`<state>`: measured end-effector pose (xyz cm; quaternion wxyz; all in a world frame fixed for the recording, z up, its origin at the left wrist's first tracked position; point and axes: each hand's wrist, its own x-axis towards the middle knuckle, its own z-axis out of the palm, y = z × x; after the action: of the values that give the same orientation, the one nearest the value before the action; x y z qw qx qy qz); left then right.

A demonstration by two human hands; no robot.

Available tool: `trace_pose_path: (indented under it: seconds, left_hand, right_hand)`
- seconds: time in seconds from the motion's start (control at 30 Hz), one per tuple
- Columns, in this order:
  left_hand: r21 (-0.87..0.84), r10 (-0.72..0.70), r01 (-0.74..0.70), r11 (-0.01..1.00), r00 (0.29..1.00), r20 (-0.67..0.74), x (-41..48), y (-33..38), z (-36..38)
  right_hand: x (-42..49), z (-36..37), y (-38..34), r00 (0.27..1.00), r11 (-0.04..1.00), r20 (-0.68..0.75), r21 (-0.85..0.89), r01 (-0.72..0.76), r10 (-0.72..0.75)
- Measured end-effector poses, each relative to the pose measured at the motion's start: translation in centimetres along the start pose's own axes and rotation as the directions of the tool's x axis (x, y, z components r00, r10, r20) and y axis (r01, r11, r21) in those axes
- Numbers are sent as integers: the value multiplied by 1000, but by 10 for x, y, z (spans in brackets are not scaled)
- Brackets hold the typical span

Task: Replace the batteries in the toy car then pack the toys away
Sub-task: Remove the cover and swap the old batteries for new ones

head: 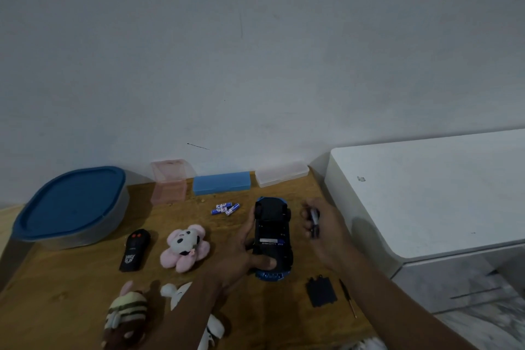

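A blue toy car (273,231) lies upside down on the wooden table (71,287), its black underside up and the battery bay uncovered. My left hand (241,253) grips the car from the left, thumb across its near end. To the right of the car, my right hand (321,226) is closed around a couple of batteries (314,221). Several blue-and-white batteries (225,208) lie loose beyond the car. The black battery cover (321,291) and a thin screwdriver (348,297) rest to the car's near right.
A black remote (134,250), a pink plush (186,247), a striped plush (125,318) and a white plush (181,298) lie on the left. A blue-lidded tub (71,204), pink box (169,182), blue case (221,182) and clear case (281,173) line the wall. A white cabinet (426,193) stands right.
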<state>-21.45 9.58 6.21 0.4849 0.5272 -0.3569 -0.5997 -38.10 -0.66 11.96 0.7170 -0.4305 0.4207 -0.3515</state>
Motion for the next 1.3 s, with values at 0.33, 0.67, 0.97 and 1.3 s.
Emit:
trace_pose_path:
  seconds: [0.33,0.67,0.97,1.3]
  left_hand:
    - [36,116,-112,993,985,-129,9,-9,6]
    - [132,176,-148,980,956,-233,8,-14,7]
    - [104,185,-166,981,959,-216,5,-8,-5]
    - [31,134,-131,991,971,-198,4,-13,-3]
  right_hand:
    - [-2,9,2,993,742,-108,-661,-114,56]
    - [-16,36,-1,988,767,-128,-625,-147,86]
    - [-28,39,0,983,885,-123,-430,-178,137]
    - [-21,47,-2,994,861,-108,-504,-74,22]
